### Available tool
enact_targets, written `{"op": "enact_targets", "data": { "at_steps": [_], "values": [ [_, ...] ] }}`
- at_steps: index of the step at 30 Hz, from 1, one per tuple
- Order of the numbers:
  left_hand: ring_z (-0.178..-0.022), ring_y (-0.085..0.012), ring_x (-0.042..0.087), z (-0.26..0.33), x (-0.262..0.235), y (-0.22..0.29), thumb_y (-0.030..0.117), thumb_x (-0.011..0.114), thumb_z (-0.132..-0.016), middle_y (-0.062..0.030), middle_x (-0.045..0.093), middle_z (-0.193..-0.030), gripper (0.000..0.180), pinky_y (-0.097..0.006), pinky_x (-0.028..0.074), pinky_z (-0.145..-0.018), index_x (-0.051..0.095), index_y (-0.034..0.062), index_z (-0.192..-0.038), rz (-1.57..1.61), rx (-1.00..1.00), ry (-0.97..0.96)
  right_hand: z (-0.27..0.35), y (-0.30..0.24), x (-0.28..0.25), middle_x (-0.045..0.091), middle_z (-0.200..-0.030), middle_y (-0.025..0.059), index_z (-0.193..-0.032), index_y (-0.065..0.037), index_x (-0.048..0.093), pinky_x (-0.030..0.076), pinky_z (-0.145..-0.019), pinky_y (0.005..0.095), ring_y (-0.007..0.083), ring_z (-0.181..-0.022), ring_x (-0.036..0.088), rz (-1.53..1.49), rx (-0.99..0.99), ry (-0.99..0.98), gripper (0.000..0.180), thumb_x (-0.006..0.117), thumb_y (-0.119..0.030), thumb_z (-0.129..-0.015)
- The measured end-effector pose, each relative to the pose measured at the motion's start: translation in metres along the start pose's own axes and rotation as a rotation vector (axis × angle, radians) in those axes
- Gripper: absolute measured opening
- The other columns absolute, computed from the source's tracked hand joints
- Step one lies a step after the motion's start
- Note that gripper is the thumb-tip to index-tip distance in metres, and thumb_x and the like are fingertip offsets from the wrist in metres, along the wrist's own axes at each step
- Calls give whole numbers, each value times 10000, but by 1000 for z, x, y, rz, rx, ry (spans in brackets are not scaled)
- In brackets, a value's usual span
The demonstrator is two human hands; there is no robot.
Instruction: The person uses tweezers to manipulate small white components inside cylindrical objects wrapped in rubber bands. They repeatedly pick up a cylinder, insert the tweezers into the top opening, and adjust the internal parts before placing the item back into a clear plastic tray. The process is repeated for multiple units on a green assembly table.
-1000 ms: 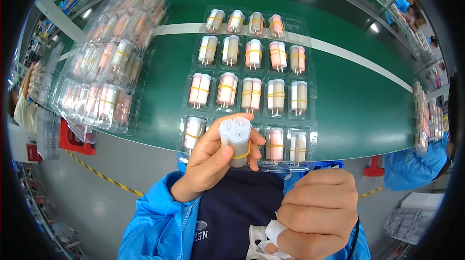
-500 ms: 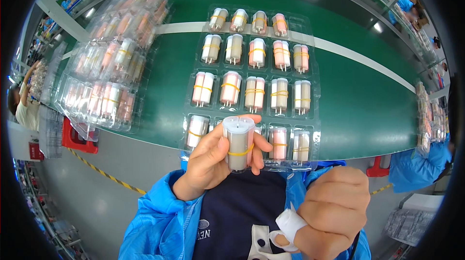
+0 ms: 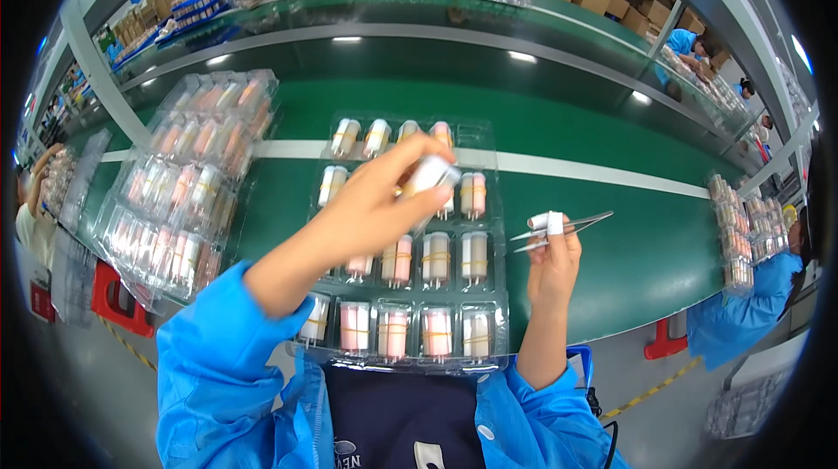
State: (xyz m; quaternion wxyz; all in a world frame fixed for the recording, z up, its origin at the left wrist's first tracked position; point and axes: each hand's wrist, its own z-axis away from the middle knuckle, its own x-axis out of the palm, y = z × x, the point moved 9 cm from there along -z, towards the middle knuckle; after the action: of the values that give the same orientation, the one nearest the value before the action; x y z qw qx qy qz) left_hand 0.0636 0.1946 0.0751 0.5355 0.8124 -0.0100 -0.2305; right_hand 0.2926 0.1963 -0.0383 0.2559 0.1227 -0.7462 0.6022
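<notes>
Clear blister tray (image 3: pixel 489 355) on the green counter (image 3: pixel 628 198), its pockets filled with banded bundles of white and pink tubes; my left hand (image 3: pixel 384 203) pinches one bundle (image 3: pixel 430 175) above the tray's upper rows. Right of the tray, my right hand (image 3: pixel 552 258) grips scissors (image 3: pixel 567 227), blades closed. Left of the tray lies a stack of filled trays (image 3: pixel 179 185).

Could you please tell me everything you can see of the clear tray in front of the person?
The tray is clear, glossy moulded plastic with rows of pockets, lying flat on the green belt. Most pockets hold bundles of pale and pink tubes bound with yellow bands. The left hand hovers over its middle holding a bundle.
</notes>
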Motion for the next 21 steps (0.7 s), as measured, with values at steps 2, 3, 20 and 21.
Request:
{"op": "enact_targets", "data": {
  "at_steps": [2, 3, 20, 21],
  "values": [
    [-854, -107, 529, -42, 11, -61, 193, 629, -870, -42, 541, -927, 401, -274, 457, -736, 444, 50, -1196, 103, -279, -13, -1, 6, -4, 590, -772, 33, -944, -23, 582, 300, -450, 159, 21, -560, 425, -59, 31, 1, 120, 562, -140, -922],
    [-892, -179, 557, -62, 12, -80, 214, 662, -827, -91, 558, -953, 438, -319, 460, -765, 445, 45, -1168, 27, -298, 25, -1, 12, -7, 589, -768, 33, -937, -23, 581, 305, -439, 162, 25, -544, 427, -72, 73, 21, 116, 567, -136, -919],
    [-1112, -286, 435, -72, 55, -36, 449, 642, -774, -143, 514, -1149, 559, -453, 329, -916, 580, 19, -1125, -842, 42, 113, 5, 25, -10, 593, -893, 72, -1026, 2, 552, 450, -550, 216, 124, -670, 552, -128, 133, -64, 218, 628, 10, -822],
    [-1122, -297, 433, -49, 50, -6, 418, 654, -772, -143, 517, -1151, 532, -474, 320, -921, 578, 23, -1120, -791, 144, 90, 7, 22, -9, 593, -888, 74, -1015, 0, 551, 452, -541, 215, 125, -660, 553, -111, 125, -53, 207, 627, 11, -822]
  ]
}}
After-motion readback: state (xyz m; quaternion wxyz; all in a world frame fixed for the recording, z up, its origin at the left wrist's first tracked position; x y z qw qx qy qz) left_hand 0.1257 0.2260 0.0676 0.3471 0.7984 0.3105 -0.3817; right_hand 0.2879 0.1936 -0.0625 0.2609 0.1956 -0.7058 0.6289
